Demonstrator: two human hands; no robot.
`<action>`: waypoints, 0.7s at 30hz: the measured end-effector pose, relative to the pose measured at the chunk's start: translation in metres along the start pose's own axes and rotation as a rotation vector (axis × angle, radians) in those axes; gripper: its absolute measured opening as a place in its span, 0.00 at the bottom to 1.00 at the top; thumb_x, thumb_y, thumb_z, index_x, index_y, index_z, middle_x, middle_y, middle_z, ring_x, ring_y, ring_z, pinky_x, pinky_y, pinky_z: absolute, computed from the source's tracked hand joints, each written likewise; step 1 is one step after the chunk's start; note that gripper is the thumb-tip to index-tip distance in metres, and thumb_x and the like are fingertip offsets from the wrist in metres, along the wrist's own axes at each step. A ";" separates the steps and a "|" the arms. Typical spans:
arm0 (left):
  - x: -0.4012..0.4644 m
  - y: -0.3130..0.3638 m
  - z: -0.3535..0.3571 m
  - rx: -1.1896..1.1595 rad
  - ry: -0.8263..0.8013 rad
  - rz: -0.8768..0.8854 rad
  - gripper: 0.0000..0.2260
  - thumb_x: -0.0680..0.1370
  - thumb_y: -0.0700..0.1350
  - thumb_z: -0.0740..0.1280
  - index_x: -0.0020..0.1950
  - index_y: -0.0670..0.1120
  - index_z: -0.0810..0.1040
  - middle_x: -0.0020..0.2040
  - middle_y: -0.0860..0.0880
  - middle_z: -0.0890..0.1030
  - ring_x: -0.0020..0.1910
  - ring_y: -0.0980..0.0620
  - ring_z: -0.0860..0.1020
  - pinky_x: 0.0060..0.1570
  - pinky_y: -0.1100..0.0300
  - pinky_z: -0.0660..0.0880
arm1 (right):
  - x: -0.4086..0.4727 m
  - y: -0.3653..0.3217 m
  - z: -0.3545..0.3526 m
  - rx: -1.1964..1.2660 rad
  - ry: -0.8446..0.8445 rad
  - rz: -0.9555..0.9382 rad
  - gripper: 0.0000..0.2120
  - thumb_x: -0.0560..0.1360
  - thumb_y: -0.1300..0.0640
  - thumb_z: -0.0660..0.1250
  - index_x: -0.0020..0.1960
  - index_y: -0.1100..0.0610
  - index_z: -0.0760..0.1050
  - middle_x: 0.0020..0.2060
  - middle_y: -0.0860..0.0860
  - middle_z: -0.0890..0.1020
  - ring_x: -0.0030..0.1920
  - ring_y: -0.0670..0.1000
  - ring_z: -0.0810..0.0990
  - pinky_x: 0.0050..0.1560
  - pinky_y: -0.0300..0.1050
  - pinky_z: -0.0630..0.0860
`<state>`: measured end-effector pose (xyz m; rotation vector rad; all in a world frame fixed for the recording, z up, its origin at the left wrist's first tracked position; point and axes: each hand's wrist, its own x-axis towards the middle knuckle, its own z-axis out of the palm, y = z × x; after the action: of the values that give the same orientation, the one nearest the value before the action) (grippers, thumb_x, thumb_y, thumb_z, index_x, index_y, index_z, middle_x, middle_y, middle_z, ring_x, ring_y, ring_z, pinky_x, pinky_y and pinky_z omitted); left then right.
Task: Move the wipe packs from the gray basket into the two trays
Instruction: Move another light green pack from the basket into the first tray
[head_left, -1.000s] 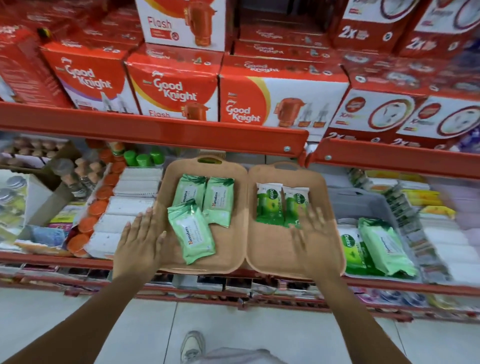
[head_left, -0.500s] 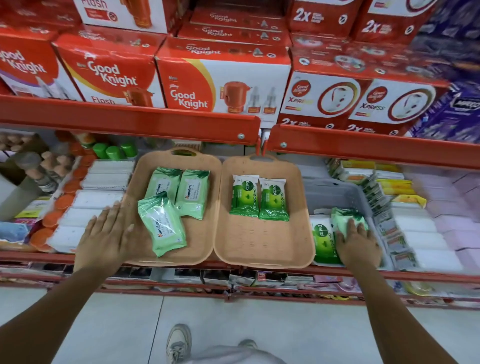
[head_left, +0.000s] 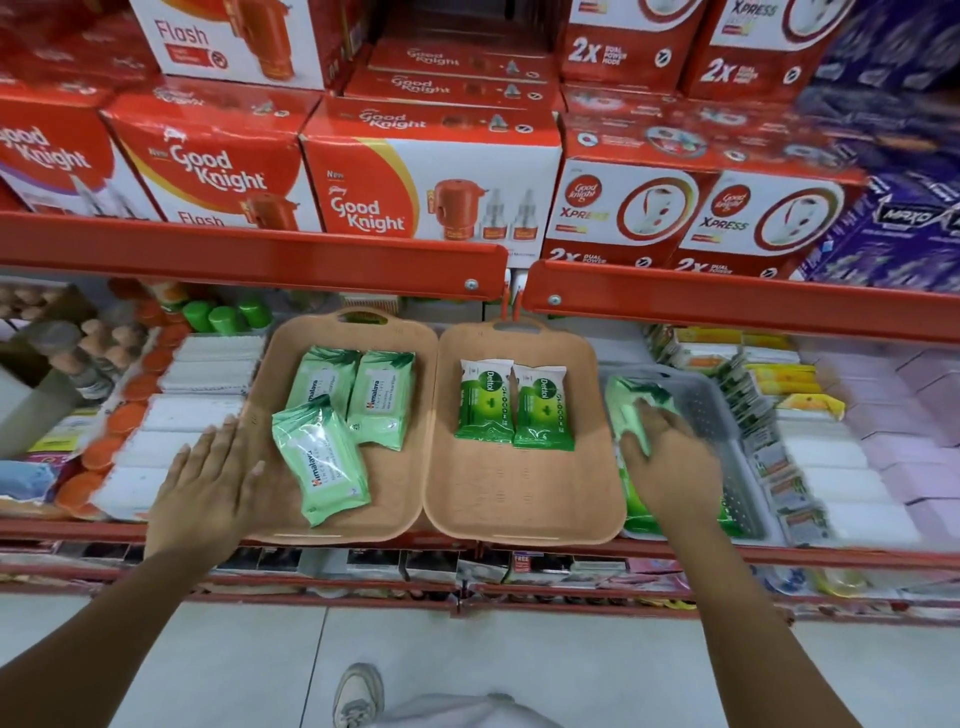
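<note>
Two tan trays sit side by side on the shelf. The left tray (head_left: 400, 493) holds three light green Himalaya packs (head_left: 322, 457). The right tray (head_left: 524, 499) holds two dark green Dettol packs (head_left: 514, 405). To their right stands the gray basket (head_left: 722, 415). My right hand (head_left: 670, 467) is inside the basket, closed on a light green wipe pack (head_left: 628, 410) lifted at the basket's left side. A dark green pack (head_left: 639, 514) lies under it, mostly hidden. My left hand (head_left: 208, 483) rests flat, fingers spread, on the left tray's outer edge.
White packs (head_left: 208, 395) and orange-capped items (head_left: 124, 421) lie left of the trays. Sachets and yellow packs (head_left: 779, 395) lie right of the basket. A red shelf rail (head_left: 249, 249) with Good Knight boxes overhangs the trays. The floor and my shoe (head_left: 358, 696) are below.
My right hand went from above the right tray into the gray basket, closed on the light green pack and lifted it leftward. My left hand stayed on the left tray's edge.
</note>
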<state>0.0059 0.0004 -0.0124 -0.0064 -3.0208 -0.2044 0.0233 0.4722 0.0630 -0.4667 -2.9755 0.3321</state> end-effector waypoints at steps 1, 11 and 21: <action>0.000 0.000 0.000 0.002 -0.007 0.000 0.30 0.78 0.58 0.42 0.75 0.41 0.55 0.74 0.41 0.61 0.74 0.44 0.58 0.68 0.67 0.32 | -0.003 -0.020 -0.005 0.037 0.008 -0.048 0.24 0.75 0.47 0.57 0.69 0.54 0.70 0.63 0.58 0.78 0.48 0.63 0.81 0.46 0.52 0.78; 0.002 0.002 -0.002 0.033 -0.015 0.022 0.29 0.79 0.56 0.42 0.74 0.40 0.56 0.74 0.42 0.62 0.73 0.45 0.58 0.71 0.53 0.47 | -0.040 -0.222 0.026 0.090 -0.270 -0.496 0.25 0.78 0.45 0.54 0.74 0.45 0.59 0.73 0.49 0.66 0.65 0.58 0.72 0.65 0.52 0.71; 0.003 0.000 -0.001 0.073 -0.028 0.023 0.25 0.79 0.51 0.48 0.73 0.39 0.62 0.71 0.41 0.68 0.70 0.42 0.66 0.70 0.53 0.47 | -0.032 -0.269 0.087 -0.180 -0.394 -0.446 0.27 0.79 0.47 0.52 0.76 0.51 0.53 0.74 0.53 0.64 0.66 0.61 0.69 0.65 0.56 0.65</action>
<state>0.0030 0.0000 -0.0112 -0.0386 -3.0526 -0.0919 -0.0365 0.1946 0.0381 0.2905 -3.3809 0.1191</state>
